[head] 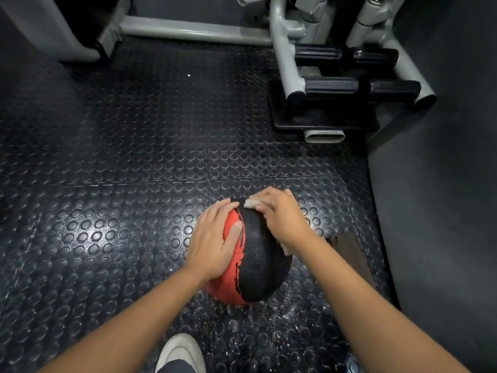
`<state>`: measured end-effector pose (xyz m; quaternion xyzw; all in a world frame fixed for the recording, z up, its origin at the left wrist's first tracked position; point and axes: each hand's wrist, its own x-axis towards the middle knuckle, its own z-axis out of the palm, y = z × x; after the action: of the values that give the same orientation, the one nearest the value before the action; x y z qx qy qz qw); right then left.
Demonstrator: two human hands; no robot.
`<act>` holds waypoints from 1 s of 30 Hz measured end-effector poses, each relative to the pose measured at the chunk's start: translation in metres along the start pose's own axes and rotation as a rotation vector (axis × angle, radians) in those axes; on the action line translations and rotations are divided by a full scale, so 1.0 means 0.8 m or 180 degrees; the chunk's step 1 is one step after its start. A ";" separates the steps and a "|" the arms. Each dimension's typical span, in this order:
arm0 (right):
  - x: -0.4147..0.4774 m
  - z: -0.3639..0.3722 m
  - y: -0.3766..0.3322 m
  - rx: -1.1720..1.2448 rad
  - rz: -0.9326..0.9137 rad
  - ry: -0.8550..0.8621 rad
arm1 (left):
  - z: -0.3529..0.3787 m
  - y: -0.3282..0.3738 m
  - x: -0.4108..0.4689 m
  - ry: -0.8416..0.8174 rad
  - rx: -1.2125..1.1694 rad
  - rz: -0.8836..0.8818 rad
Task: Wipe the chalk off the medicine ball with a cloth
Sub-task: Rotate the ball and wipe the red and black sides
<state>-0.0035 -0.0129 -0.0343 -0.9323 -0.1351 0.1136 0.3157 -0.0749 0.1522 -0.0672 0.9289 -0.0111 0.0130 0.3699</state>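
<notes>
Resting on the black studded floor (pixel 129 162), the medicine ball (pixel 259 259) sat a little right of the middle, red on its left side and black on its right. The left hand (pixel 215 238) lay flat against the red side, fingers straight and close together, thumb reaching toward the black half, gripping nothing. The right hand (pixel 279 216) was on the far top of the black half, its fingers curled down over a whitish cloth (pixel 250 203) and pressing it to the ball; more of that cloth showed under the wrist at the ball's right edge. White specks (pixel 295 313) dotted the floor near and right of the ball. A grey machine frame (pixel 282 49) with black pegs (pixel 330 86) stood far right. A white shoe (pixel 180 351) showed at the near edge.
</notes>
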 end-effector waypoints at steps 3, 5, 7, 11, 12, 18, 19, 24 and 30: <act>-0.068 0.008 -0.018 0.0124 -0.0233 0.0464 | -0.002 0.000 0.002 -0.0024 -0.0027 0.0008; -0.094 0.016 -0.020 0.0248 -0.0281 0.0628 | -0.003 0.000 0.002 -0.0034 -0.0053 0.0001; -0.078 0.014 -0.010 0.0184 -0.0171 0.0671 | -0.002 0.002 0.000 -0.0020 -0.0006 0.0059; 0.006 0.001 0.023 0.0291 0.0278 0.0287 | 0.003 0.004 -0.007 0.0011 0.0064 0.0126; 0.017 0.000 0.028 0.0374 0.0444 0.0186 | 0.003 0.005 -0.007 0.0016 0.0056 0.0096; -0.055 0.007 0.018 0.0889 0.0601 0.0683 | -0.004 0.004 0.008 -0.0052 -0.0070 -0.0052; -0.076 0.009 0.014 0.1060 0.0641 0.0786 | -0.005 0.003 0.009 -0.0068 -0.0119 -0.0056; -0.101 0.016 0.011 0.1109 0.0671 0.0934 | -0.008 -0.006 0.007 -0.0056 -0.0237 0.0010; 0.005 -0.004 0.007 0.0701 0.0642 0.0370 | -0.003 -0.007 -0.010 0.0071 -0.0123 0.0154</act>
<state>0.0021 -0.0176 -0.0361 -0.9059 -0.0090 0.1047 0.4102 -0.0829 0.1575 -0.0696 0.9208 -0.0296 0.0321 0.3875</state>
